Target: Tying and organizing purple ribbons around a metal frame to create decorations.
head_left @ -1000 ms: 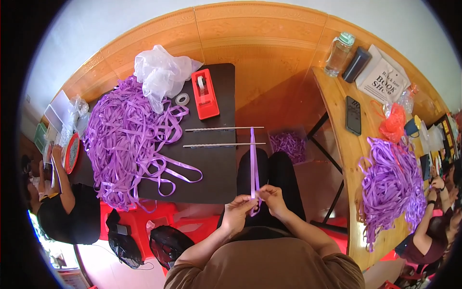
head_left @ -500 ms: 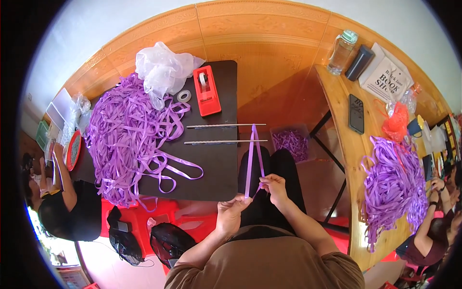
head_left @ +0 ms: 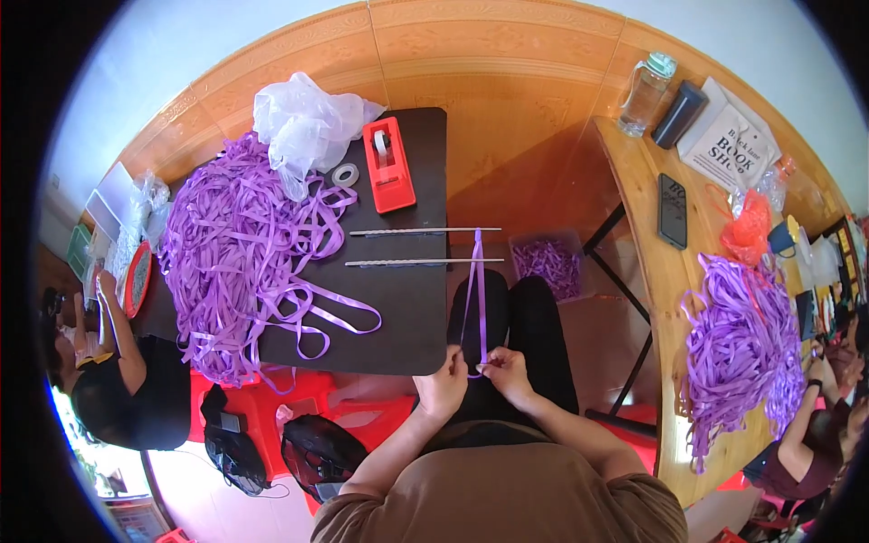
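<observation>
A length of purple ribbon (head_left: 476,299) is looped round the ends of two thin metal rods (head_left: 425,246) that stick out over the dark table's (head_left: 412,317) right edge. Both strands run down to my lap. My left hand (head_left: 445,387) pinches the left strand near the table's front corner. My right hand (head_left: 503,371) pinches the right strand, close beside the left hand. A big heap of purple ribbon (head_left: 240,253) covers the table's left half.
A red tape dispenser (head_left: 387,165), a tape roll (head_left: 344,175) and a crumpled clear bag (head_left: 303,127) lie at the table's far end. A bin of ribbon pieces (head_left: 546,262) sits on the floor. Right, a wooden table (head_left: 661,290) holds a phone, bottle and ribbon. People sit at both sides.
The two ribbon strands first spread apart, then came back close together. My hands have drawn closer together near my lap.
</observation>
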Motion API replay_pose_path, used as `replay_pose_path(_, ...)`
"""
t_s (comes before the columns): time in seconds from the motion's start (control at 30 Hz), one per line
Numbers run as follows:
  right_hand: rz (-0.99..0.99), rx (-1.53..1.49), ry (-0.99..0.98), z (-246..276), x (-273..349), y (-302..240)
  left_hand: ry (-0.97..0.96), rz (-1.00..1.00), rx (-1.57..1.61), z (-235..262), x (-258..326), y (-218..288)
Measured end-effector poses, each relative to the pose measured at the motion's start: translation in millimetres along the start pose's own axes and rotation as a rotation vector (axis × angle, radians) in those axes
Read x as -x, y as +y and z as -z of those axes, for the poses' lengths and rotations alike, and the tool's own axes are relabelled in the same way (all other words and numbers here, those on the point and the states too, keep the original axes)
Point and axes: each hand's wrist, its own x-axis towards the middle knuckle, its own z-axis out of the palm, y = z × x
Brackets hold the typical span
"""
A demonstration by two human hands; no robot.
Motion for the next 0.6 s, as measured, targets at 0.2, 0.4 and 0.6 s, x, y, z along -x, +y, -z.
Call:
replay_pose_path(0.2, -0.025, 0.088, -0.060, 0.7, 11.2, -11.0, 0.038, -0.097, -0.277, 2.9, -8.6, 7.7)
replay_pose_path(0.4, -0.214, -0.024, -0.272, 1.8, 21.8, -15.0, -0.464, 0.401, 0.592, 3.1, 14.7, -11.1)
replay_pose_path(0.6, -0.269, -0.074, -0.375, 3.0, 29.3, -38.1, -0.509, 0.651, 1.050, 6.0, 24.5, -20.8)
